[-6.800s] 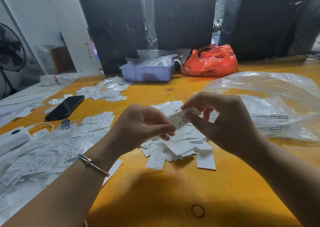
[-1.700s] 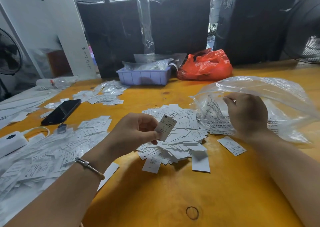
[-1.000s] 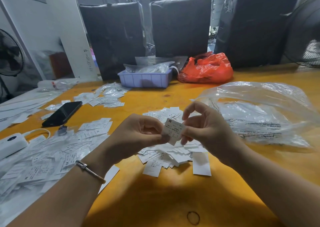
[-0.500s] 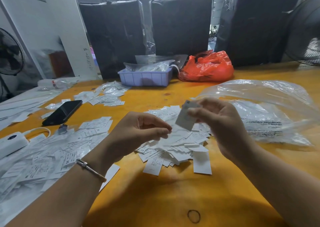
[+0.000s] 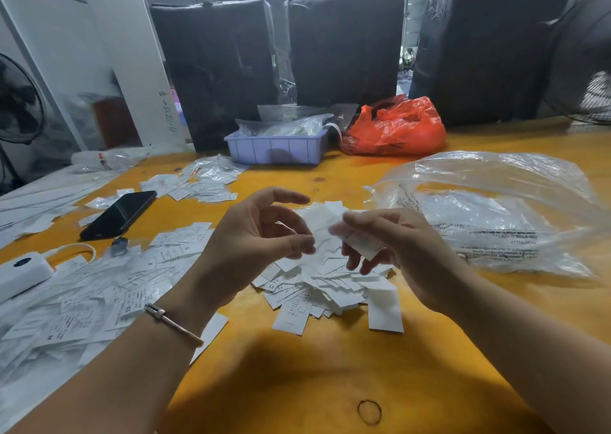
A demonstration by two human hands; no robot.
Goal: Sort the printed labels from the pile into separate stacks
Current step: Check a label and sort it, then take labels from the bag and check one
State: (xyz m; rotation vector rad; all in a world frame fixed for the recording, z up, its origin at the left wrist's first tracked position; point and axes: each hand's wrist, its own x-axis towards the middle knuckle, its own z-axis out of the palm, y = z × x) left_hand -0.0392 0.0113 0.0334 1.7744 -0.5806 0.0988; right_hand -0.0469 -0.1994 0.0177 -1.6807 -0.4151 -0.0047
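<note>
A loose pile of white printed labels (image 5: 317,288) lies in the middle of the yellow table (image 5: 330,374). Just above it, my right hand (image 5: 403,255) pinches one label (image 5: 363,245), which is blurred by motion. My left hand (image 5: 254,238) hovers close to its left with the index finger raised and the thumb near the label's edge; I see nothing in it. Sorted labels are spread at the left (image 5: 99,288), and another group lies at the back left (image 5: 201,185).
A large clear plastic bag (image 5: 496,222) lies to the right of the pile. At the left are a black phone (image 5: 119,215) and a white power bank (image 5: 20,274). At the back stand a blue tray (image 5: 277,149) and a red bag (image 5: 393,129). A rubber band (image 5: 369,412) lies near the front.
My right hand has brought its label down and toward my left hand. The left hand's thumb and index finger, pressed together before, have spread apart.
</note>
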